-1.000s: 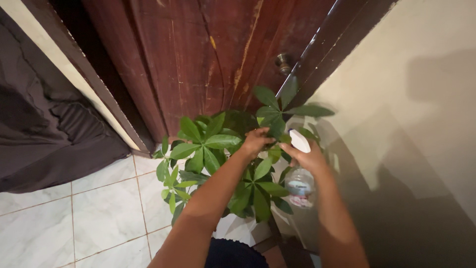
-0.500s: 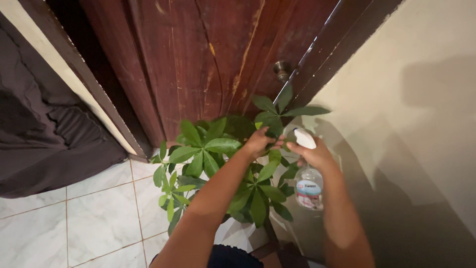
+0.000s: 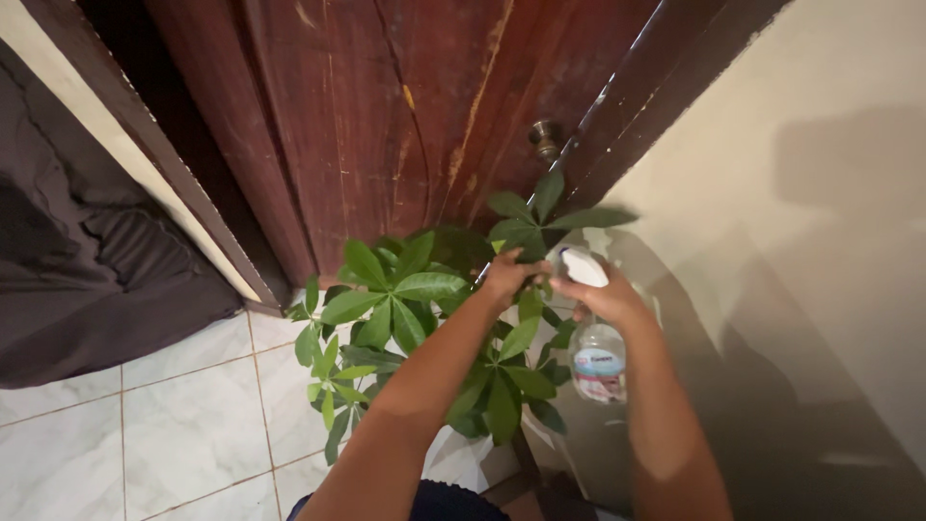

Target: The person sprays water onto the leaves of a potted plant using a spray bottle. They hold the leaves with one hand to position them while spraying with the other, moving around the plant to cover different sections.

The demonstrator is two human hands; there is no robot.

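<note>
A leafy green potted plant (image 3: 405, 309) stands in front of me, in the corner between a door and a wall. My left hand (image 3: 508, 274) reaches over the foliage and pinches a leaf near the top of the plant. My right hand (image 3: 606, 294) grips a clear spray bottle (image 3: 597, 359) with a white trigger head (image 3: 582, 266), held upright just right of the plant, nozzle toward the leaves. The pot itself is hidden under the leaves and my arms.
A worn dark red wooden door (image 3: 405, 116) with a round knob (image 3: 544, 136) stands behind the plant. A beige wall (image 3: 801, 193) runs along the right. Dark fabric (image 3: 87, 270) lies at the left on a white tiled floor (image 3: 125, 434).
Both hands stay at the top of the plant. The view has shifted slightly, and the spray bottle sits a little lower and further right in the picture.
</note>
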